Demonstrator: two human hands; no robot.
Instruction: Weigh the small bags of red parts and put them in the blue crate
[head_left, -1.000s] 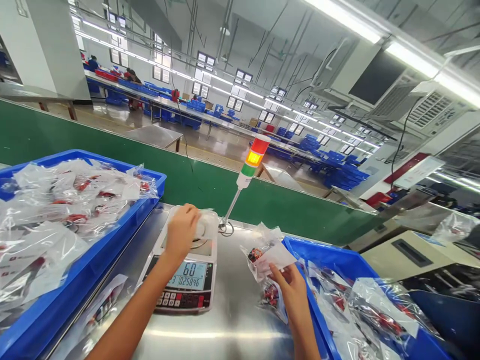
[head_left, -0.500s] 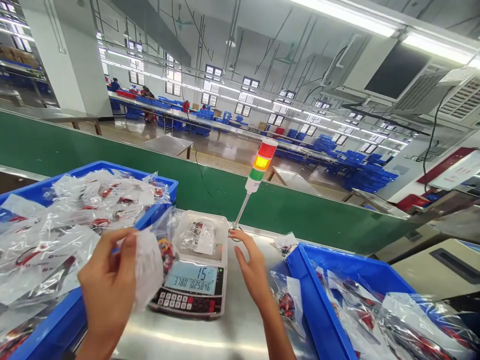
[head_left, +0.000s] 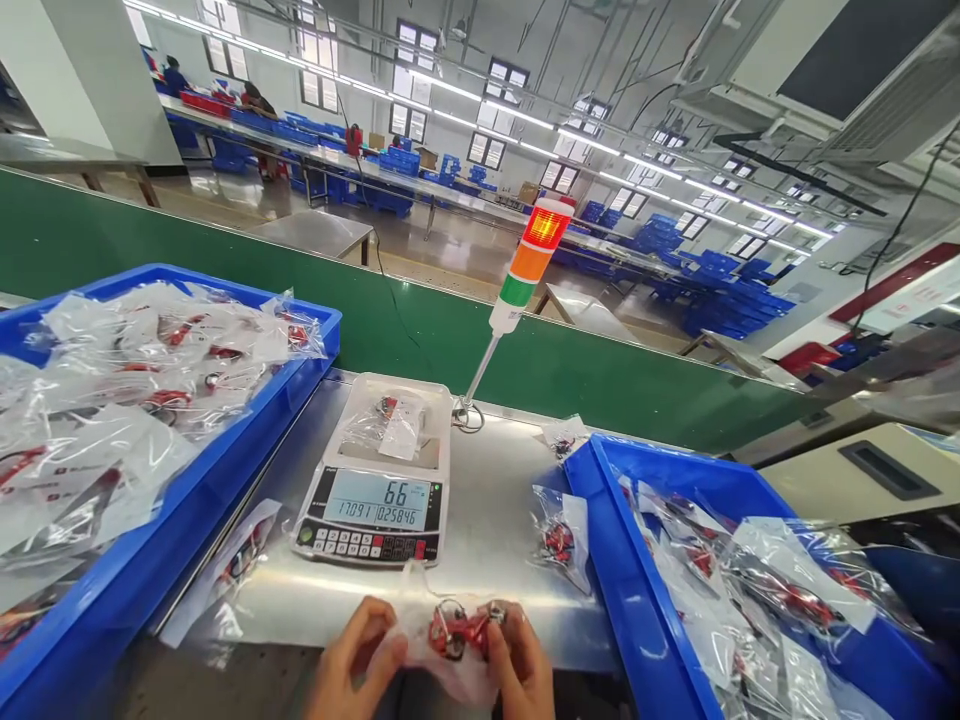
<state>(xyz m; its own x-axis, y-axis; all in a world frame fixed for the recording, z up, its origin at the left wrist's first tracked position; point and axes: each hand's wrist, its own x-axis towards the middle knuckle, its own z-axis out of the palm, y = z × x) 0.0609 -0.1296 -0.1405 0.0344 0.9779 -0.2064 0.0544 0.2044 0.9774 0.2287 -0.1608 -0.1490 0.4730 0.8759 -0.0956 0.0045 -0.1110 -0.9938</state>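
My left hand [head_left: 358, 662] is closed on the left side of a clear plastic bag [head_left: 452, 682], low in front of me at the bench's near edge. Red parts with dark wires [head_left: 456, 632] show at the bag; whether they are inside it or on top, I cannot tell. On the other side, my right hand [head_left: 521, 665] pinches the bag and the red parts. A counting scale [head_left: 369, 510] stands just beyond both hands, with another bag [head_left: 401, 425] on its pan. One more bag [head_left: 241, 560] lies left of the scale, apart from my hands.
A blue bin [head_left: 225, 470] of bagged parts stands on the left, another blue bin [head_left: 645, 610] on the right. Two loose bags, one nearer [head_left: 561, 540] and one farther [head_left: 564, 436], lie by the right bin. A signal tower [head_left: 531, 262] rises behind the scale.
Both hands have come back from the scale toward me and now share a bag. A bag now lies left of the scale. The tower's light went from amber to red, and the scale's reading changed.
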